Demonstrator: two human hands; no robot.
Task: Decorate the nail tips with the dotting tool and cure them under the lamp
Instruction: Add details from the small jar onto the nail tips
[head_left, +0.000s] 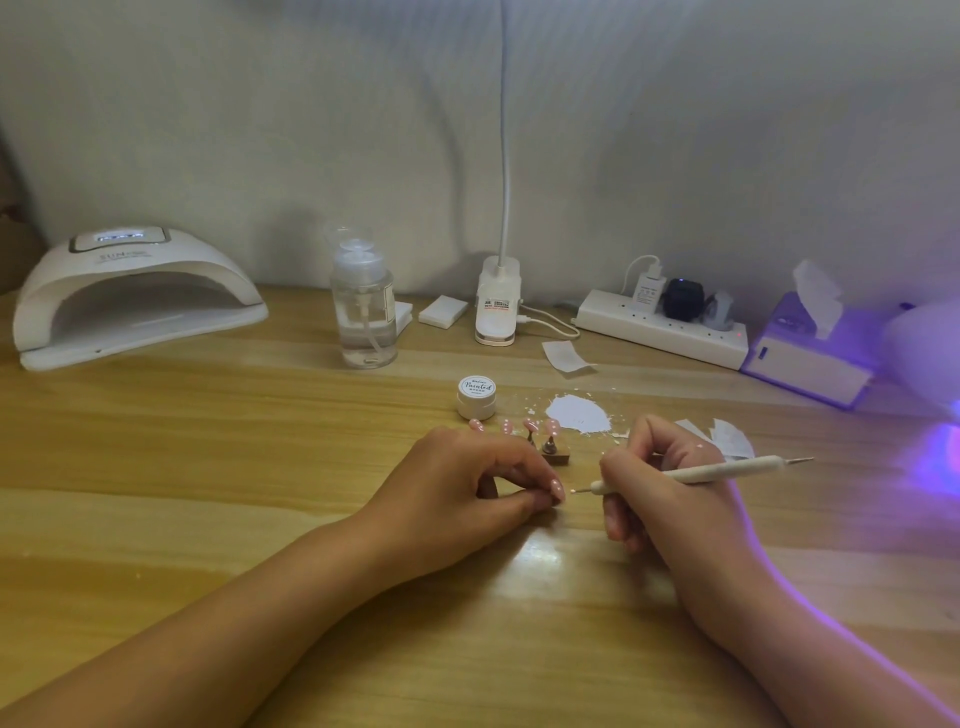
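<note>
My left hand pinches a pink nail tip on its small stand, low on the wooden table. My right hand grips a white dotting tool like a pen. Its white-tipped point sits just right of the held tip, a small gap apart. Several other pink nail tips on stands line up behind my left hand, some with white dots. A small white gel pot stands closed beyond them. The white curing lamp sits at the far left, its opening facing me.
A clear pump bottle stands mid-table. A clip lamp base, white pads, a power strip and a tissue box line the back. White paint on paper lies behind my right hand. Violet light glows at right.
</note>
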